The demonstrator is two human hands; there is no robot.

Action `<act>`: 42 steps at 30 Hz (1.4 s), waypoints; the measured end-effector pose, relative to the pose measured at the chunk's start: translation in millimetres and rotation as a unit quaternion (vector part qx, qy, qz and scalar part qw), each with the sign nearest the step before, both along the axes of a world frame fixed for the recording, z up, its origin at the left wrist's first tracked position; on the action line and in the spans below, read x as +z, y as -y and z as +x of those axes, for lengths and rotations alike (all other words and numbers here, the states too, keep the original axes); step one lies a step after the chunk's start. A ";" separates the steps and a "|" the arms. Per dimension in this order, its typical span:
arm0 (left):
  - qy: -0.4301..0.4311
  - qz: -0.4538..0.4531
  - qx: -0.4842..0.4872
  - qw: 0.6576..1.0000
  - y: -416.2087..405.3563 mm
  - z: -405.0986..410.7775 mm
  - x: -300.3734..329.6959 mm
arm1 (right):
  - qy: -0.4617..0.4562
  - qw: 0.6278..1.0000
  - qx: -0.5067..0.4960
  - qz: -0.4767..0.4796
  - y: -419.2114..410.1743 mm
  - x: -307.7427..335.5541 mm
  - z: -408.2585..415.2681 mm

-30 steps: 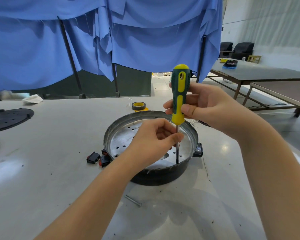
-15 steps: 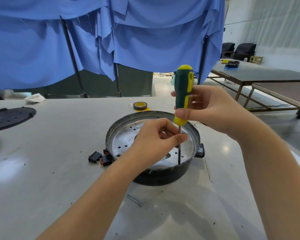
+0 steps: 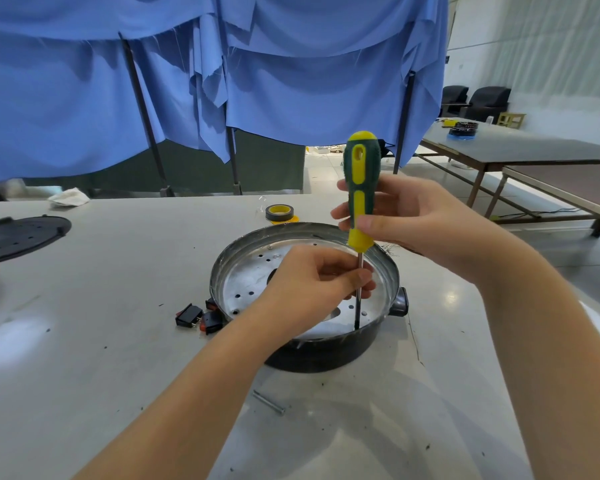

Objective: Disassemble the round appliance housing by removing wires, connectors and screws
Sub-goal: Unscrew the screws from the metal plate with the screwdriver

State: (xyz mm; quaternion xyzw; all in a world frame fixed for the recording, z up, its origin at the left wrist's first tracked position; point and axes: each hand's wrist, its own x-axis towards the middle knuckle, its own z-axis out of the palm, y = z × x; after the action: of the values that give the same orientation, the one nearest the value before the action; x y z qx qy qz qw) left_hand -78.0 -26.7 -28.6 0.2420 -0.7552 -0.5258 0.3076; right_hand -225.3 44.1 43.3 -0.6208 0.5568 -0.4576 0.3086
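We find no text, label, brand or number that we can read anywhere in the frame; the small dark sign on the wall at the upper right is too small and blurred for us to make out
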 end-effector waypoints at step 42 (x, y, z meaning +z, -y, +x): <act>-0.015 -0.049 0.063 0.997 -0.3 -3.0 -1.9 | 0.010 0.999 0.031 -0.002 -1.8 -1.5 -0.1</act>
State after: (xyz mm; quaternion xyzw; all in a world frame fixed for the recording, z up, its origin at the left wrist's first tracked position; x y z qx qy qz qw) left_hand -81.0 -26.4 -30.5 0.2659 -0.7589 -0.4711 0.3626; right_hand -225.4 45.9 41.8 -0.6338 0.5331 -0.4550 0.3274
